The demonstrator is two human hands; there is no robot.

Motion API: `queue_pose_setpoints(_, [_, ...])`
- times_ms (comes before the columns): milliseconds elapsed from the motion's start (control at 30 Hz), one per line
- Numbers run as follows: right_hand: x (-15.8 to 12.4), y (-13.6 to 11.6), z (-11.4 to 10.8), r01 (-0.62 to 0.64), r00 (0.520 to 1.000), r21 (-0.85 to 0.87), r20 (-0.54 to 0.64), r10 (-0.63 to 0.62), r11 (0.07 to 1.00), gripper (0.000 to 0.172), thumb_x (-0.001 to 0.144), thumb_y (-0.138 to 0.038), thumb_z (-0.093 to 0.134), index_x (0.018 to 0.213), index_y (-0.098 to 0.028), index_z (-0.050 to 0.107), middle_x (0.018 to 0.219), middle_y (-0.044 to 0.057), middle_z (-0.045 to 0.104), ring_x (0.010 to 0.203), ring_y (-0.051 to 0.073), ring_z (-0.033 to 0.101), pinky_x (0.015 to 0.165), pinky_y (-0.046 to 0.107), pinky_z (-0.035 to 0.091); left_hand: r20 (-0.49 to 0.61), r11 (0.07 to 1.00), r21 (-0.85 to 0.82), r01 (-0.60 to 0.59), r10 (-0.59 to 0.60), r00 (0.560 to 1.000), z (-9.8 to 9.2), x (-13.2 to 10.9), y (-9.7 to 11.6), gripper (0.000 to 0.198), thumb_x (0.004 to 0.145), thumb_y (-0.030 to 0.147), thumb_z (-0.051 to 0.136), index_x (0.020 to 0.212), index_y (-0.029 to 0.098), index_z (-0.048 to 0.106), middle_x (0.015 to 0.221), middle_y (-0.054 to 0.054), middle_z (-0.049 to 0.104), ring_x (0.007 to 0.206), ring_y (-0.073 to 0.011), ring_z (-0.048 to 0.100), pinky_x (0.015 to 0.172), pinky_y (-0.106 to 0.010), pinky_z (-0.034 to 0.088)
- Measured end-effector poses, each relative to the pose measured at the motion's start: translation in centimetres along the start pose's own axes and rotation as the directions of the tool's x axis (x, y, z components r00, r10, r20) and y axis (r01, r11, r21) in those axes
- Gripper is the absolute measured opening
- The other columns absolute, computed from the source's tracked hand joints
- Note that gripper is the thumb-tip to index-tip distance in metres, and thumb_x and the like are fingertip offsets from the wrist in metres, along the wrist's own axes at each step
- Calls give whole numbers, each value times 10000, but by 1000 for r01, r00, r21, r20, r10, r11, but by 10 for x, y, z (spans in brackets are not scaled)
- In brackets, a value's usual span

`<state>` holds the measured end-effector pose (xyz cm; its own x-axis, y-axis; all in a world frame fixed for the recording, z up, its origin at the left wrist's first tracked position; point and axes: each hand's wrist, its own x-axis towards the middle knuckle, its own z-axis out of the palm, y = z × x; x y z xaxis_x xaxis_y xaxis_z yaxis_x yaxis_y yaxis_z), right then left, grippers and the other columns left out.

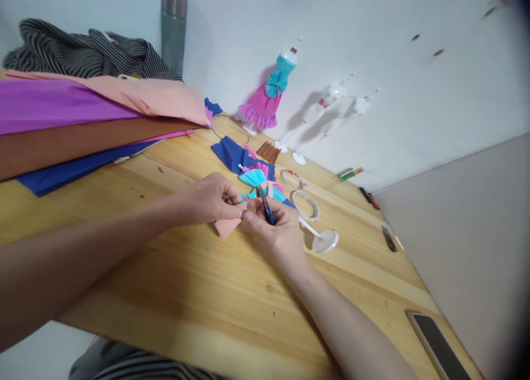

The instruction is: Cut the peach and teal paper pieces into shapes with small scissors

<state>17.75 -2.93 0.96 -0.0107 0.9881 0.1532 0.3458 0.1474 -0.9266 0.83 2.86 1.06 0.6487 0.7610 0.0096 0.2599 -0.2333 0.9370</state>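
Over the middle of the table, my left hand is closed, pinching a small folded piece of peach crepe paper. Against it, my right hand is also closed, its thumb and fingertip at the paper's edge. Tucked in the right hand is a pair of small scissors with blue handles, blades pointing away from me. Just beyond the hands lie a turquoise pleated paper piece and dark blue paper. A white stand with a round base lies beside my right hand.
Rolls of tape and brown pleated paper lie behind. A doll form in a pink and turquoise paper dress stands by the wall, near bare white forms. Large paper sheets lie left; a phone and cutter right.
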Motion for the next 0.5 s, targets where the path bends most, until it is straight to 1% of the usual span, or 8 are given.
queue_pose_setpoints(167, [-3,-2,2,12,999,7,-44,-11,1000,188,698,-329,687,779,-160,676,490,-90,284,466,81,239,471,251,183,-45,991,126,-40,46,998,0,-4,8,270,695,260,548,485,170,405,488,51,296,488,-73,290,485,-243,171])
queue_pose_setpoints(233, [-4,-2,3,4,998,15,-63,-3,1000,193,695,-326,694,789,-158,678,492,-91,280,466,81,240,470,250,184,-54,976,212,-55,68,996,1,-5,10,256,680,227,526,465,170,400,468,43,328,481,-77,317,481,-245,182])
queue_pose_setpoints(300, [-5,-3,4,6,998,11,-67,-5,1000,189,695,-320,696,794,-160,683,493,-90,280,467,82,245,470,250,187,-57,941,323,-96,120,991,3,-6,11,243,654,187,513,438,168,404,452,28,384,476,-82,343,486,-251,192])
queue_pose_setpoints(367, [-6,-4,4,18,998,-9,-63,-18,1000,174,698,-311,693,789,-163,688,492,-87,288,465,81,248,467,250,191,-50,907,397,-138,171,984,5,-5,11,239,632,159,503,412,168,411,437,14,428,469,-87,352,493,-259,196])
queue_pose_setpoints(433, [-6,-5,4,43,997,-35,-62,-46,998,147,703,-297,688,769,-166,687,490,-83,305,463,81,254,463,250,198,-38,902,406,-146,177,984,6,-5,12,234,626,152,492,399,171,438,420,5,453,461,-94,358,496,-263,202])
queue_pose_setpoints(500, [-7,-5,4,74,995,-61,-67,-78,995,123,709,-285,683,754,-171,687,489,-79,318,461,82,259,457,249,203,-30,914,386,-126,149,988,6,-5,13,227,622,151,477,396,173,473,415,-1,477,462,-103,383,495,-264,211])
